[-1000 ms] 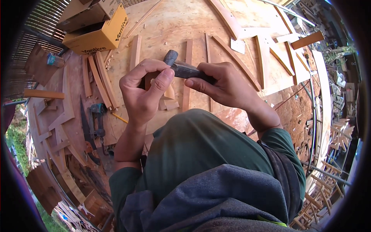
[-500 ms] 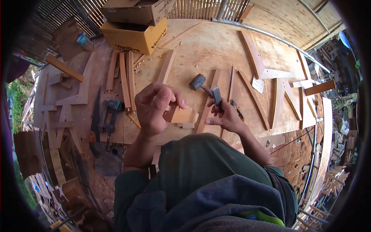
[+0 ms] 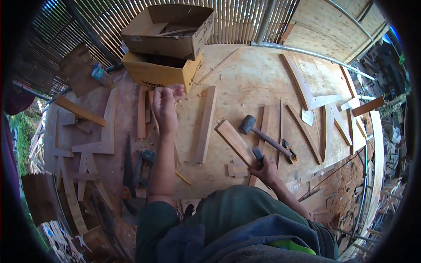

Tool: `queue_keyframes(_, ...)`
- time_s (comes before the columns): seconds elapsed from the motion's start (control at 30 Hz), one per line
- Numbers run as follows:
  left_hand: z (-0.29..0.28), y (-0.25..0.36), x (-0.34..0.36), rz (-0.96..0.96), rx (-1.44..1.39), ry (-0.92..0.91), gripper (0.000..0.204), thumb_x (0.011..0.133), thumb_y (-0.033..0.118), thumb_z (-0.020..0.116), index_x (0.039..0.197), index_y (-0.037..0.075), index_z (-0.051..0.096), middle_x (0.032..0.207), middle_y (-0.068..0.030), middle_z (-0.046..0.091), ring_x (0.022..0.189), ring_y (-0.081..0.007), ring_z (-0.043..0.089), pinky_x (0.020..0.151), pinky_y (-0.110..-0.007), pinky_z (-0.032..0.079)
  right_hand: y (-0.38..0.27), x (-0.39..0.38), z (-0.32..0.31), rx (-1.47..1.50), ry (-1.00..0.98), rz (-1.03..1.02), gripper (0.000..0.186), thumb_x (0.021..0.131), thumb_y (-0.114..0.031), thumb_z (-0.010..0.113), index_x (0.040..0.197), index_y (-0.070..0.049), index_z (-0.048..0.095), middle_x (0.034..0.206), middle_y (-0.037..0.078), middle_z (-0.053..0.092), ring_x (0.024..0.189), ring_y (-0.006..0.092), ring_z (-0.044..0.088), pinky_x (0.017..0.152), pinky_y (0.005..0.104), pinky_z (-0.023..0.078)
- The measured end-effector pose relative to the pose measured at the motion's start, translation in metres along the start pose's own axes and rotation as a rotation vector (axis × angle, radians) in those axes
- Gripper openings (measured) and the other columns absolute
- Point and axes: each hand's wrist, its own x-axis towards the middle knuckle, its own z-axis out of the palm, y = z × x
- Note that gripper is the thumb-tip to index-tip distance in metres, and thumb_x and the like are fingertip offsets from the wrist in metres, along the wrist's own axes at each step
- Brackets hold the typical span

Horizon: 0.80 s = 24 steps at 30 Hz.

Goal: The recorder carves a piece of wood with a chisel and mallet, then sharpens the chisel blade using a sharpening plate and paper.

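Observation:
My left hand (image 3: 167,105) is raised near the yellow box, fingers curled toward the thumb; whatever they may hold is too small to make out. My right hand (image 3: 266,172) is closed on a dark hammer (image 3: 258,154), beside the lower end of a short wooden board (image 3: 230,136) lying at an angle; whether it grips the board too, I cannot tell. Just beyond lie a rubber mallet (image 3: 247,124) with a wooden handle and a pair of pliers (image 3: 289,151). Small wooden blocks (image 3: 237,170) sit left of that hand.
A brown box (image 3: 162,44) rests on the yellow box (image 3: 153,72) at the back of the plywood bench (image 3: 237,70). Wooden strips and joined frames (image 3: 101,144) lie left and right, with a saw (image 3: 129,162), a power tool (image 3: 144,166), a pencil (image 3: 183,177) and a bottle (image 3: 100,74).
My hands have separated: the left moved forward toward the boxes, away from the wooden piece it was at; the right moved with the hammer down beside the board. The view has lifted.

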Motion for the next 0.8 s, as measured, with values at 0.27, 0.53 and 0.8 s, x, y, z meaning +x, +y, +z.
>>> queue_keyframes(0.27, -0.125, -0.062, 0.167, 0.463, 1.043, -0.158, 0.033, 0.091, 0.006, 0.070, 0.121, 0.003, 0.057, 0.121, -0.0172, 0.066, 0.110, -0.0349, 0.065, 0.101, -0.043, 0.051, 0.025, -0.007, 0.058, -0.164, -0.026, 0.392, 0.054, 0.078, -0.044, 0.081, 0.098, 0.000, 0.058, 0.088, 0.024, 0.072, 0.083, 0.0434, 0.071, 0.075, 0.0516, 0.056)
queue_keyframes(0.53, -0.165, -0.119, 0.180, 0.335, 1.275, -0.398, 0.044, 0.078, 0.018, 0.087, 0.110, 0.001, 0.063, 0.110, -0.0173, 0.064, 0.108, -0.0421, 0.061, 0.093, -0.049, 0.051, 0.016, 0.004, 0.090, -0.273, 0.067, 0.497, 0.048, 0.080, -0.040, 0.079, 0.097, -0.002, 0.056, 0.088, 0.023, 0.072, 0.082, 0.0428, 0.071, 0.073, 0.0520, 0.056)
queue_keyframes(0.8, -0.165, -0.106, 0.140, 0.522, 1.247, -0.347, 0.036, 0.075, 0.023, 0.090, 0.094, 0.005, 0.066, 0.092, -0.0111, 0.064, 0.089, -0.0350, 0.062, 0.080, -0.046, 0.050, 0.013, 0.015, 0.100, -0.345, 0.082, 0.561, 0.054, 0.078, -0.041, 0.083, 0.103, -0.005, 0.051, 0.088, 0.018, 0.072, 0.084, 0.0398, 0.071, 0.073, 0.0506, 0.055)
